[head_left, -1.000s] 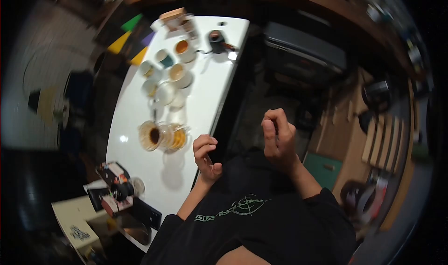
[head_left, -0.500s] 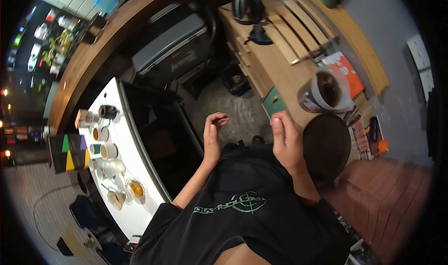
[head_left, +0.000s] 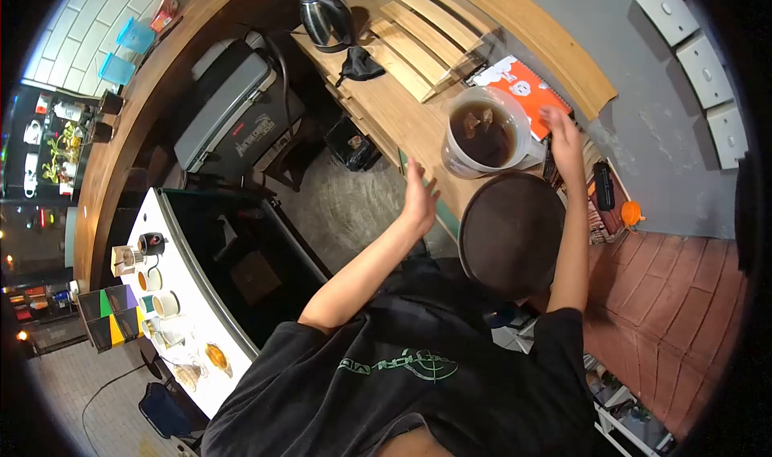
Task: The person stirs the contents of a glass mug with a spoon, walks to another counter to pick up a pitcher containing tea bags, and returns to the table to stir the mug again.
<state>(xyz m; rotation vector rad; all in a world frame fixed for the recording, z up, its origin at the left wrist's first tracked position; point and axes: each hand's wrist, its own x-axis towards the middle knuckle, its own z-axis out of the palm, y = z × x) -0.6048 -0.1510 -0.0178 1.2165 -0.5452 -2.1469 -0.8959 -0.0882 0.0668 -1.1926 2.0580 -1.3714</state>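
A large clear plastic pitcher (head_left: 457, 161) stands on the wooden desk, filled with dark brown tea (head_left: 486, 145) in which tea bags float. My left hand (head_left: 420, 201) is to the left of the pitcher, fingers spread and holding nothing. On the other side, my right hand (head_left: 566, 147) is raised beside the pitcher's handle (head_left: 534, 150), with its fingers stretched out and nothing in them. A round dark stool seat (head_left: 513, 236) lies between my forearms, just below the pitcher. An orange and white notebook (head_left: 523, 91) is behind the pitcher, near my right fingertips.
On the desk (head_left: 418, 135) are an electric kettle (head_left: 326, 18), a black cloth (head_left: 360, 64) and a slatted wooden rack (head_left: 430, 43). A grey cooler (head_left: 233, 115) stands to the left. Cups (head_left: 165, 302) and glass vessels cover part of a white counter (head_left: 153, 216).
My view has turned toward the desk, and the pitcher now appears closer to the middle. Both hands have moved out toward the pitcher, and their curled fingers have opened.
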